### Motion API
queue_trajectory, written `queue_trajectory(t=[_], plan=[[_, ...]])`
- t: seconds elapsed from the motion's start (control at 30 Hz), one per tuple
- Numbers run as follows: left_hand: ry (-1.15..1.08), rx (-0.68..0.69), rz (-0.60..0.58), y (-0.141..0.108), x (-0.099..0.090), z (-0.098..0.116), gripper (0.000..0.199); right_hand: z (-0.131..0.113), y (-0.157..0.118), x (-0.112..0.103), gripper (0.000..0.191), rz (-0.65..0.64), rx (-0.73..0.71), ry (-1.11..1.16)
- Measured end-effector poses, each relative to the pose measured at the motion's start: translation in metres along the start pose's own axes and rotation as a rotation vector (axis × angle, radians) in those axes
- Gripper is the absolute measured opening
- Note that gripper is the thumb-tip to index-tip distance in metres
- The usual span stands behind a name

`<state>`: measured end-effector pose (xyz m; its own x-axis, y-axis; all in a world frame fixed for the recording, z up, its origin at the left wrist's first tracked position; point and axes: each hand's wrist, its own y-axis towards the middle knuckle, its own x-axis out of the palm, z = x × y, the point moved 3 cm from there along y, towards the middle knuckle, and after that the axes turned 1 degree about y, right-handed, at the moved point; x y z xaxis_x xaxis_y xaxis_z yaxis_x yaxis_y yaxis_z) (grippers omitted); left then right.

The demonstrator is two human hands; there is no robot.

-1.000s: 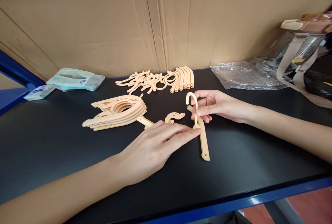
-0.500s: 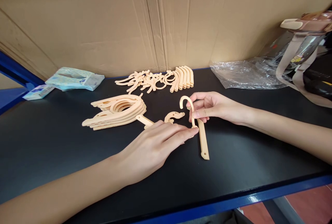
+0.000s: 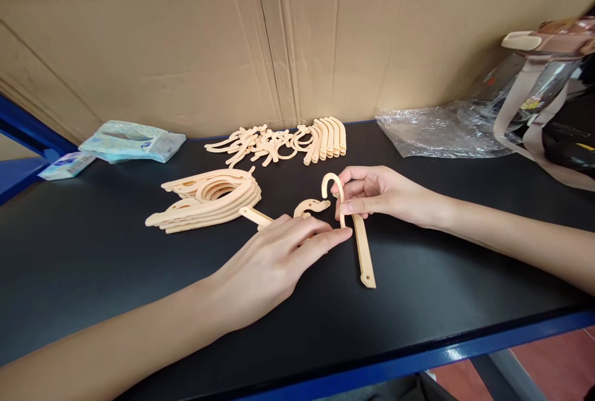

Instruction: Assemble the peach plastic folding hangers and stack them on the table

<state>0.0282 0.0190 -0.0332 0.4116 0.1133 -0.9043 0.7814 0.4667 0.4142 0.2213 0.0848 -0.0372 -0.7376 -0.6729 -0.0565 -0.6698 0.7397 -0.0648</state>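
Cardboard (image 3: 162,29): brown, creased, with a vertical seam, standing along the bench's rear edge. Bench (image 3: 441,289): smooth black top, glossy blue front edge; black surface runs between bar and that edge, and on the right hand's near side. Bottle (image 3: 548,79): clear body, pinkish lid, flat strap, far right. Film (image 3: 437,134): transparent, crinkled, beside the bottle. Loose parts (image 3: 328,137): cream, curved, partly jumbled, near the cardboard. Stack (image 3: 223,213): cream, layered, rounded, around a hole, left of centre. Left hand (image 3: 274,252): fingertip touching the hook's foot; whether its grip encloses anything cannot be told. Right hand (image 3: 369,192): grip pinched on the hook's shank. Pack (image 3: 134,141): pale blue, wrinkled, rear left. Bar (image 3: 364,252): cream, flat, straight, holed at its near end, slanting out from behind the right fingers. Hook (image 3: 341,193): cream, slim, roundly bent, upright between the hands.
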Motion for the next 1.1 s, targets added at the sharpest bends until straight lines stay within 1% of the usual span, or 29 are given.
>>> queue_trajectory(t=[0.07,0.17,0.3,0.4,0.53,0.6,0.7,0.9,1.1], plan=[[-0.013,-0.037,0.007,0.0,0.001,-0.003,0.047,0.001,-0.001,0.004,0.029,0.006,-0.014,-0.034],[-0.014,-0.066,0.041,0.002,0.0,-0.008,0.042,0.003,-0.002,0.012,0.027,-0.023,-0.034,-0.077],[0.032,-0.046,0.084,0.006,-0.003,-0.008,0.034,0.005,0.0,0.014,0.022,-0.07,-0.035,0.023],[0.006,-0.055,0.109,0.007,-0.005,-0.006,0.031,0.005,0.002,0.005,0.024,-0.024,-0.041,0.055],[0.033,-0.037,0.124,0.007,-0.005,-0.005,0.03,0.006,0.003,-0.005,0.031,0.089,-0.037,0.197],[0.045,-0.04,0.111,0.007,-0.004,-0.005,0.03,0.006,0.003,-0.007,0.031,0.095,-0.032,0.227],[0.031,-0.037,0.103,0.006,-0.003,-0.005,0.033,0.006,0.004,-0.005,0.031,0.07,-0.029,0.199],[0.025,-0.024,0.111,0.007,-0.005,-0.004,0.033,0.007,0.004,-0.005,0.034,0.062,-0.028,0.148],[0.016,-0.005,0.102,0.007,-0.002,-0.004,0.037,0.007,0.003,-0.003,0.033,0.039,-0.029,0.077]])
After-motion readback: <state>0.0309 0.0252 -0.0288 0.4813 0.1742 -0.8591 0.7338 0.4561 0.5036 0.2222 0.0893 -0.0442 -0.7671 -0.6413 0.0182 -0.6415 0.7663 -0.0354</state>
